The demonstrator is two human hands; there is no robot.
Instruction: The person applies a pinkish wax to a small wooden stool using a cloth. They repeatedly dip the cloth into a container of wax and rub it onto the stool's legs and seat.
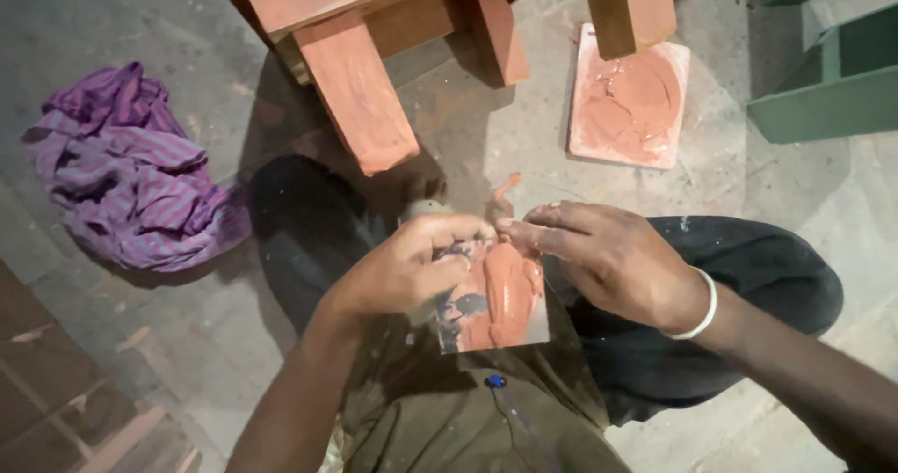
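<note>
Left hand point(402, 267) is closed on the upper edge of a small flat scraper blade point(491, 300) loaded with reddish-brown putty point(510, 291), held over the lap. Right hand point(608, 253) meets it there, fingertips apparently pinching putty at the blade's top. Beyond the hands stand putty-coated wooden furniture legs point(360, 89); beyond the right hand, a square tile point(627, 99) carrying putty. Far off the left hand, a purple cloth point(131, 169) lies on the floor.

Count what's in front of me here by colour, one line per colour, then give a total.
Reddish-orange: 2, putty-smeared scraper blade, square putty-coated tile
Purple: 1, crumpled striped cloth
Green: 1, painted metal box frame
White: 1, wrist bangle
Total: 5
</note>
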